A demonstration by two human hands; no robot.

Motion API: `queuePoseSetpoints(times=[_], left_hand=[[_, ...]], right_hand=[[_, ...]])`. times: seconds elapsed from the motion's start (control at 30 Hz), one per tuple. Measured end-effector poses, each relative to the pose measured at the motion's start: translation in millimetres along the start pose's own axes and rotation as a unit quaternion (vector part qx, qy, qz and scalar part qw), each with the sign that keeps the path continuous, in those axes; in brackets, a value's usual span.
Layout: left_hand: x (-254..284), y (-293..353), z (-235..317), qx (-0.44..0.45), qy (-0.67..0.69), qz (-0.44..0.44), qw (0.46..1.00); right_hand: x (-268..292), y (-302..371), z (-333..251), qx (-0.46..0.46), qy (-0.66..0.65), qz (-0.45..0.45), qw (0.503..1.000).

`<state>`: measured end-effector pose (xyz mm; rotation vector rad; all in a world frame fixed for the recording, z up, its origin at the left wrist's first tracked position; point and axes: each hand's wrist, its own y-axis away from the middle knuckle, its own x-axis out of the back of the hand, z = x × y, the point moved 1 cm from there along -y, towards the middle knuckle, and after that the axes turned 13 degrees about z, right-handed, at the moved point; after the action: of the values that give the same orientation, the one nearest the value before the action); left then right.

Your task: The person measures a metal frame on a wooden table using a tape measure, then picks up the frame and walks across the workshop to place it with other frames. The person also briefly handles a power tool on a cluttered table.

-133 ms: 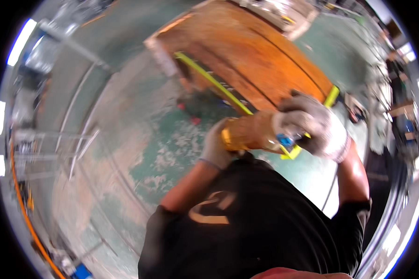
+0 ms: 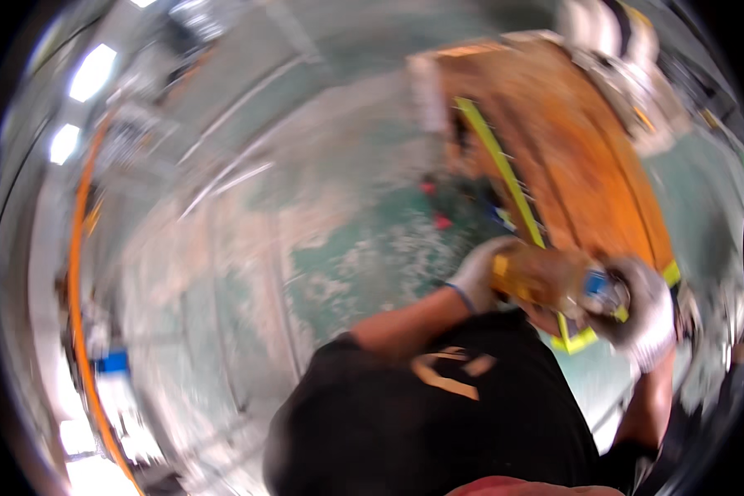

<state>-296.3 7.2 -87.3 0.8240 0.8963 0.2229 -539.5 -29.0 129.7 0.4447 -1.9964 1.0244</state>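
In front of my chest I hold a see-through, amber-tinted bottle (image 2: 541, 277) lying roughly level. My left hand (image 2: 478, 271), in a pale work glove, wraps round its amber left end. Closed over the right end is my right hand (image 2: 645, 310), gloved as well. A blue patch (image 2: 595, 283) shows on the bottle beside the right-hand fingers; blur hides whether it is a cap or a label. Just beyond the hands stands a worn orange-brown wooden bench top (image 2: 566, 140). A yellow-green strip (image 2: 504, 165) runs along its left edge.
Small red objects (image 2: 442, 221) lie by the bench's left side. The floor (image 2: 355, 256) is green with worn, pale patches. Along the far left runs an orange hose or cable (image 2: 76, 264). White bundled items (image 2: 608, 37) sit past the bench's far end.
My view has swung left, so the bench, the hands and the bottle now appear farther right. Both hands keep their hold on the bottle.
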Motion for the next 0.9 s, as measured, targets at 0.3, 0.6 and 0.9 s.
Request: queuePoseSetpoints(times=[0.3, 0.6, 0.9], left_hand=[[23, 66, -47, 0.035, 0.117, 0.036, 0.992], [97, 95, -28, -0.022, 0.144, 0.092, 0.985], [127, 119, 4, -0.085, 0.180, 0.080, 0.977]], right_hand=[[131, -66, -98, -0.072, 0.017, -0.159, 0.984], [-41, -8, -59, -0.076, -0.130, -0.055, 0.987], [-64, -37, -82, 0.108, -0.115, -0.044, 0.987]])
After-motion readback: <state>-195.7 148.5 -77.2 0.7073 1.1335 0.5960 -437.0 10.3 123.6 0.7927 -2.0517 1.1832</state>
